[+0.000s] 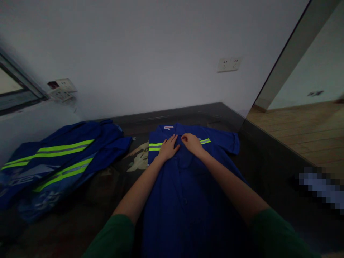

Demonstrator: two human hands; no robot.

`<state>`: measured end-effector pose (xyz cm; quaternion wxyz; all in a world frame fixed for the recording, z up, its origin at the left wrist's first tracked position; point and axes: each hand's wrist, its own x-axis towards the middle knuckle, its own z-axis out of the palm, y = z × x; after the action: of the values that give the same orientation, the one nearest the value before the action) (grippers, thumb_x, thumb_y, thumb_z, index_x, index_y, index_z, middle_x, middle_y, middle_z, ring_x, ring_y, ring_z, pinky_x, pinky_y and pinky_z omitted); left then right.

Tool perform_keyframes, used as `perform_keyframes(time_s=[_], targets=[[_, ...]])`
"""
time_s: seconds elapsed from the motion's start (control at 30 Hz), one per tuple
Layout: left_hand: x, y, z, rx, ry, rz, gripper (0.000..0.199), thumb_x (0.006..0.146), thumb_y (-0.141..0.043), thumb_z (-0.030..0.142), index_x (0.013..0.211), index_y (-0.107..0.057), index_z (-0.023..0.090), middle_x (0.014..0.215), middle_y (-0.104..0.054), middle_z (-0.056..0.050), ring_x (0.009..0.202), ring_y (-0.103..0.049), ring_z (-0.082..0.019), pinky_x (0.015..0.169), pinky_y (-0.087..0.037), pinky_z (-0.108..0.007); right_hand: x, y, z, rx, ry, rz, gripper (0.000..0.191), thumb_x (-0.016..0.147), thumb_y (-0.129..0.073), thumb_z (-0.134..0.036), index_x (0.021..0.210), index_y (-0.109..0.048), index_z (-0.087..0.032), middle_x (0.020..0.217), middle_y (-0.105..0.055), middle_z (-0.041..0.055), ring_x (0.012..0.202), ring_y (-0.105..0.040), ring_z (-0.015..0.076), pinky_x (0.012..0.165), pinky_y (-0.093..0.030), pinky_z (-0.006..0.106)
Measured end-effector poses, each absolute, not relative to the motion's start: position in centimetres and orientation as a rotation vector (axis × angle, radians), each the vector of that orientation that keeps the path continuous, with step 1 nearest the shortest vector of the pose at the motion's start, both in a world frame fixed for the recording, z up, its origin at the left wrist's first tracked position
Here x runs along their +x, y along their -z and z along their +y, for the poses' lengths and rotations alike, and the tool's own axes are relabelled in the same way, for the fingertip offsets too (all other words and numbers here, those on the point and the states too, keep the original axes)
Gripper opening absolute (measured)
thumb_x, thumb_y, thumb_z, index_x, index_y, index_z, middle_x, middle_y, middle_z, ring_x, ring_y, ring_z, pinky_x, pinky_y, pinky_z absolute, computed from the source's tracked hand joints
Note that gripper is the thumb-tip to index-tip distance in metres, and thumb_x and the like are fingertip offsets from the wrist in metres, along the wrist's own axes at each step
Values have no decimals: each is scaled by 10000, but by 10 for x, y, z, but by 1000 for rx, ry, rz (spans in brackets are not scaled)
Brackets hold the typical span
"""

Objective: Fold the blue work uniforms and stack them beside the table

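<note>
A blue work shirt [185, 193] with yellow-green reflective stripes lies spread on the dark table, its collar and white label toward the wall. Its right sleeve in view is stretched out; the left one is not visible. My left hand [168, 148] rests flat on the upper chest below the collar, fingers spread. Close to its right, my right hand [192, 143] is closed in a pinch at the shirt's front; what its fingertips hold, if anything, is too small to make out.
More blue garments with reflective stripes [64, 154] lie heaped at the left of the dark table [268, 157]. A wall with sockets [229, 65] rises behind it. A blurred-out pale item [322, 186] is at the right edge.
</note>
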<state>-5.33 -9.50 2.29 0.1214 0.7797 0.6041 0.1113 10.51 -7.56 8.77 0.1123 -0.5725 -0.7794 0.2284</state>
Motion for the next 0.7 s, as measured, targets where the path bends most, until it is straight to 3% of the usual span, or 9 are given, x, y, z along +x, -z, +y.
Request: perform_keyframes(time_s=[0.1, 0.2, 0.3, 0.5, 0.7], targets=[[-53, -22, -95, 2185, -387, 1873, 560, 966, -357, 315, 1453, -300, 46, 1506, -341, -177, 1405, -301, -227, 1159, -230, -386, 109, -80, -50, -1884, -566, -2293, 244, 893, -579, -333, 1033, -675, -158, 1117, -657, 139, 1082, -579, 228, 880, -420, 309], [-54, -21, -93, 2150, -361, 1932, 544, 963, -349, 285, 1422, -340, -6, 1479, -380, -196, 1404, -301, -247, 1163, -226, -384, 105, -67, -40, -1978, -563, -2320, 352, 839, -639, -460, 1003, -668, -150, 1090, -664, 160, 1104, -571, 269, 892, -422, 368], [-54, -22, -93, 2162, -331, 1932, 525, 965, -347, 305, 1416, -374, 37, 1479, -387, -181, 1403, -305, -249, 1158, -238, -399, 102, -58, -36, -2044, -547, -2294, 376, 817, -665, -461, 1018, -649, -143, 1072, -673, 161, 1086, -588, 282, 896, -418, 398], [-54, -24, -94, 2176, -285, 1934, 511, 970, -345, 334, 1419, -405, 98, 1483, -389, -163, 1395, -320, -267, 1144, -259, -432, 112, -58, -26, -2015, -585, -2282, 195, 836, -659, -374, 919, -657, -198, 983, -699, 79, 949, -648, 198, 771, -446, 275], [-54, -24, -94, 2169, -307, 1920, 455, 966, -366, 327, 1410, -447, 261, 1503, -377, -89, 1391, -326, -274, 1130, -270, -465, 117, -56, -25, -1996, -541, -2303, 199, 860, -632, -361, 961, -656, -192, 1024, -687, 118, 965, -645, 240, 770, -443, 313]])
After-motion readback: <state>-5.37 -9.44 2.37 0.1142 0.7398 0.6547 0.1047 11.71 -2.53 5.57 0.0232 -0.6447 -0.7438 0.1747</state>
